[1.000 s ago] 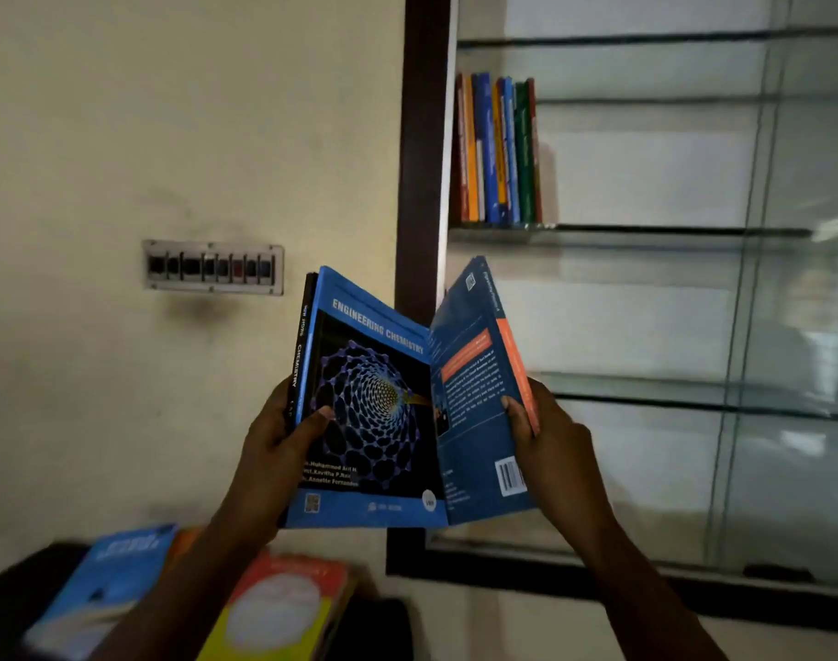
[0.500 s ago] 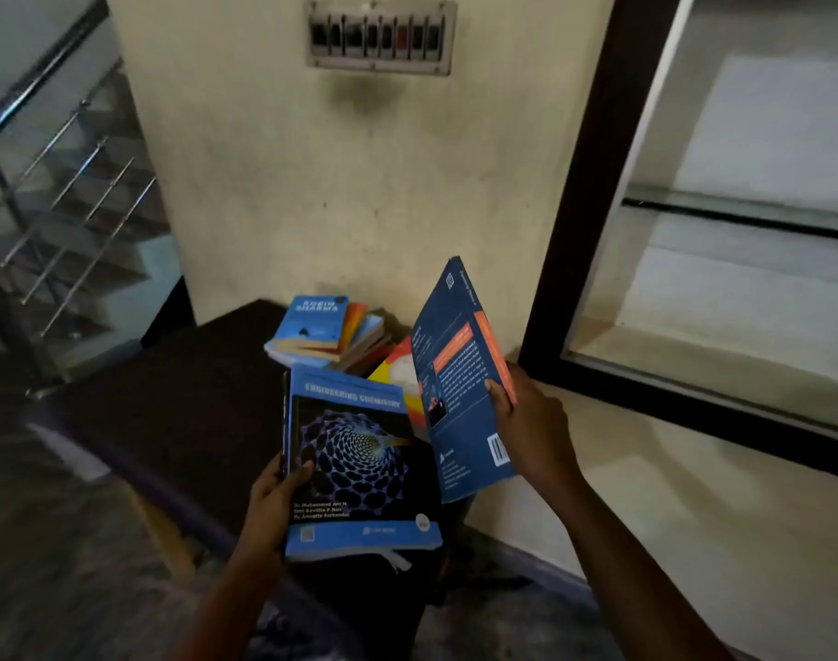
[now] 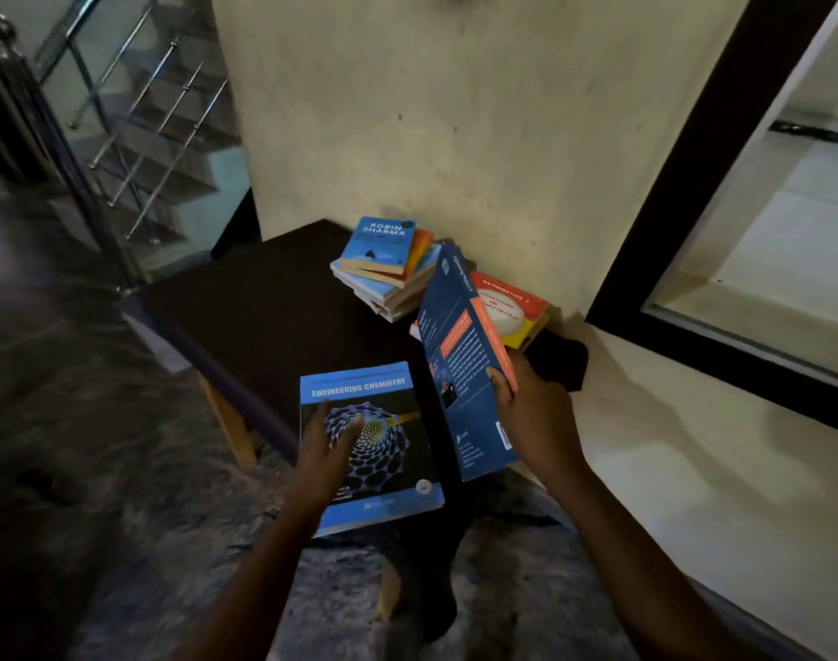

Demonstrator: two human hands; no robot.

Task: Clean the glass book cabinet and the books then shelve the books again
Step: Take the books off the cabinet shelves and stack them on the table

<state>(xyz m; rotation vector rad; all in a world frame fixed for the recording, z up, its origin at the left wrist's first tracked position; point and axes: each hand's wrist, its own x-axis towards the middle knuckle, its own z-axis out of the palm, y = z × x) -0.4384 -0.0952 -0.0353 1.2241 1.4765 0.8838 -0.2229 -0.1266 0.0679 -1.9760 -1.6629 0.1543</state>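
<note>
The blue Engineering Chemistry book [image 3: 379, 450] lies flat on the near corner of the dark table [image 3: 264, 302], overhanging its edge. My left hand [image 3: 329, 453] rests on its cover with straight, spread fingers. My right hand [image 3: 526, 417] grips a second blue book with an orange block on its cover [image 3: 460, 369], held upright and tilted just right of the first. A stack of books topped by a blue Robin Sharma book [image 3: 381, 245] sits at the table's far side. Behind the held book lies a red and yellow Mathematics book [image 3: 512, 302]. The cabinet's dark frame [image 3: 693, 193] rises at the right.
A cream wall [image 3: 455, 112] stands behind the table. A staircase with a metal railing [image 3: 136, 116] is at the upper left. The floor below is dark and speckled. The cabinet's lower glass and pale interior show at the far right.
The view dropped from the cabinet shelves to the table. The Engineering Chemistry book went from my left hand's grip down onto the table, and that hand now lies flat on it.
</note>
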